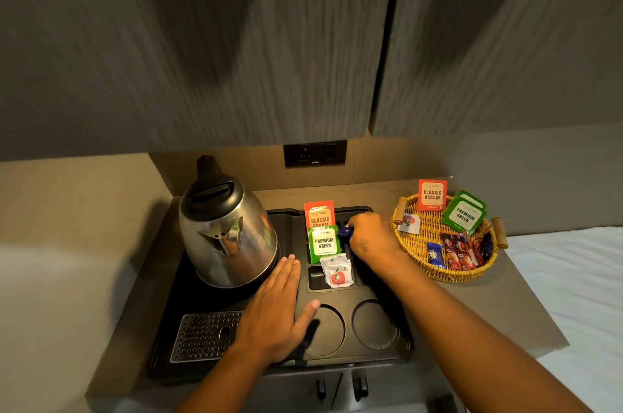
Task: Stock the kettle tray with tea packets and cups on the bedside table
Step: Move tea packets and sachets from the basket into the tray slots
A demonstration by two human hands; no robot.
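My right hand (pixel 369 237) sits just right of centre in the frame, fingers curled closed around a small dark blue sachet (pixel 346 230) that pokes out at its left side, pinched over the packet slots of the black tray (pixel 406 342). The open slot I judge I am aiming for lies directly under and slightly left of the pinch, next to the standing packets, so the sachet has to go in on end, long axis upright like its neighbours. My left hand (pixel 274 315) lies flat and open, holding nothing, palm down on the tray in the lower centre, between the kettle (pixel 226 230) and the two round cup wells (pixel 374 325); it steadies the tray and is farther from the slots than the right.

Counting in the tray: one orange Classic Assam packet (pixel 319 214) at the back, one green Premium Green packet (pixel 323 243) in front of it, and a white sachet with a red emblem (pixel 337 271) nearest me, perhaps two stacked, I cannot tell. Both cup wells are bare and no cups show anywhere.

The wicker basket (pixel 418 250) at the right of the frame holds one more orange packet (pixel 432 195), green packets (pixel 465 214) that look like two overlapped, one white sachet (pixel 409 223), one blue sachet (pixel 435 255) and several red ones (pixel 460 252), too bunched to count. It is nearer my right hand
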